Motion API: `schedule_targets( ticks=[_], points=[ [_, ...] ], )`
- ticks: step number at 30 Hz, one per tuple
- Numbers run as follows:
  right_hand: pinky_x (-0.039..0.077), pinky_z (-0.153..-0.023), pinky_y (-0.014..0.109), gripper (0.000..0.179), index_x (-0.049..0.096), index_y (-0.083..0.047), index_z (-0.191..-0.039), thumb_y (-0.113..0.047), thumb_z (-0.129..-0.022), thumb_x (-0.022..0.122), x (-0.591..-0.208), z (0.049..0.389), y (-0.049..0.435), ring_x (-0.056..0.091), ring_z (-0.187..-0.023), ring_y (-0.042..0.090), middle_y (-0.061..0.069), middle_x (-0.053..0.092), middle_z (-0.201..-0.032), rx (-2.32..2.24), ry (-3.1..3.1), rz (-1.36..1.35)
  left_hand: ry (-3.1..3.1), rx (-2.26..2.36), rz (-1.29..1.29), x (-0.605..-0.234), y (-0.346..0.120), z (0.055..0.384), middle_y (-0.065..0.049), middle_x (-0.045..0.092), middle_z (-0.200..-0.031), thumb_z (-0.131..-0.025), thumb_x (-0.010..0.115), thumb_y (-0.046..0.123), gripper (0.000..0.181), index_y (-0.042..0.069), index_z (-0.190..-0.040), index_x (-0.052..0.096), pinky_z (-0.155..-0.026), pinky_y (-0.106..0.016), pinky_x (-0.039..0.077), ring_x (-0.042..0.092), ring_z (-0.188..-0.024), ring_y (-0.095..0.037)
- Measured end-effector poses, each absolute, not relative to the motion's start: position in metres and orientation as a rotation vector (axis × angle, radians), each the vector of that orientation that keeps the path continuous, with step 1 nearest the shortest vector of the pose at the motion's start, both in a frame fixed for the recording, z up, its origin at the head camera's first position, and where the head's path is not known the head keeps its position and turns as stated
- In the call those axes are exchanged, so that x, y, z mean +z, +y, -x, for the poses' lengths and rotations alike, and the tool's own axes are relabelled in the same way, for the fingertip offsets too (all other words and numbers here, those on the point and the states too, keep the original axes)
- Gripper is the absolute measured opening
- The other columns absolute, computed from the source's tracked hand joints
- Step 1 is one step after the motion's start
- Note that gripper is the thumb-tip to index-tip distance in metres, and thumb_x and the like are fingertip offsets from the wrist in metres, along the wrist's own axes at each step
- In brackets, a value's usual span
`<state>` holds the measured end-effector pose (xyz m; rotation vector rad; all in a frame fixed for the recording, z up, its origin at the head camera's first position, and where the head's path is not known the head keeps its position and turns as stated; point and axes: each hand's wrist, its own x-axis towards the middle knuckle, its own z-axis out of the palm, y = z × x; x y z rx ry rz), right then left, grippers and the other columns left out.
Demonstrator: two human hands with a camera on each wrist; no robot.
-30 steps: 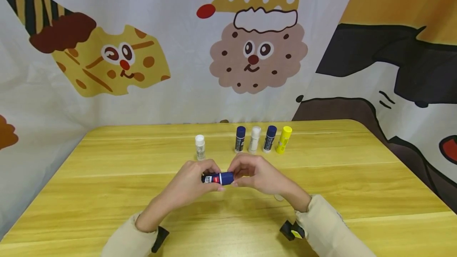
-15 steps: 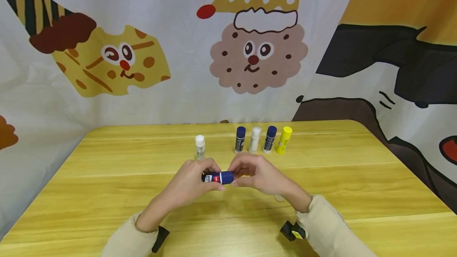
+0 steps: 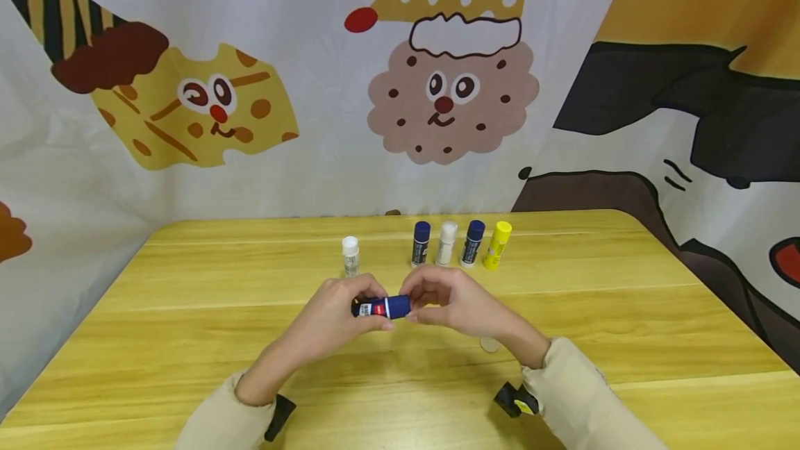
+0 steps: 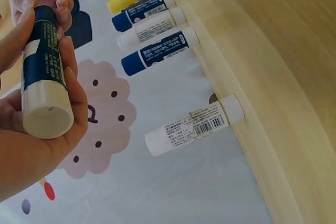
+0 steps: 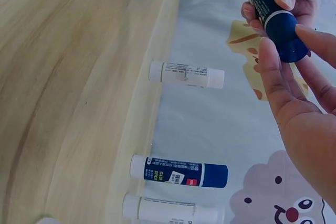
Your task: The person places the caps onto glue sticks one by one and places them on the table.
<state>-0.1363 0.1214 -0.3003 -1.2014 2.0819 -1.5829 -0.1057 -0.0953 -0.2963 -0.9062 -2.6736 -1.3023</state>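
Note:
A navy glue stick (image 3: 380, 307) lies sideways between both hands above the table, its cap toward the right. My left hand (image 3: 328, 312) grips its body, fingers and thumb wrapped round the label. The white base (image 4: 48, 111) of the stick faces the camera in the left wrist view. At the other end my right hand (image 3: 459, 304) pinches the navy cap (image 5: 286, 32) between thumb and fingertips. Behind the left hand stands a white glue stick (image 3: 351, 255), upright.
Farther back, a row stands upright: a navy glue stick (image 3: 421, 245), a white one, another navy one and a yellow glue stick (image 3: 498, 245). A small whitish disc (image 3: 489, 344) lies on the wooden table (image 3: 156, 339) under the right wrist. A cartoon-print cloth (image 3: 325, 172) hangs behind.
Both hands have risen very slightly in the head view with the glue stick between them. Their hold on it looks the same, and the standing sticks have not moved.

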Motion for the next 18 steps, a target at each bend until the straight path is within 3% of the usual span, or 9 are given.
schedule_targets(
  ticks=[18],
  points=[
    [0.051, -0.073, 0.034, 0.021, 0.058, 0.001, -0.102, 0.000, -0.082, 0.065, -0.2985, 0.1362, 0.1256, 0.059, -0.080, 0.016, 0.010, 0.060, -0.094, -1.503, 2.205, 1.233, -2.655, -1.352, 0.914, -0.2968, -0.0923, 0.1062, 0.000, 0.062, -0.085, -0.076, 0.074, 0.020, 0.025, 0.006, -0.092, 0.061, -0.062, -0.020, 0.048, 0.057, -0.073, -0.009]
  ],
)
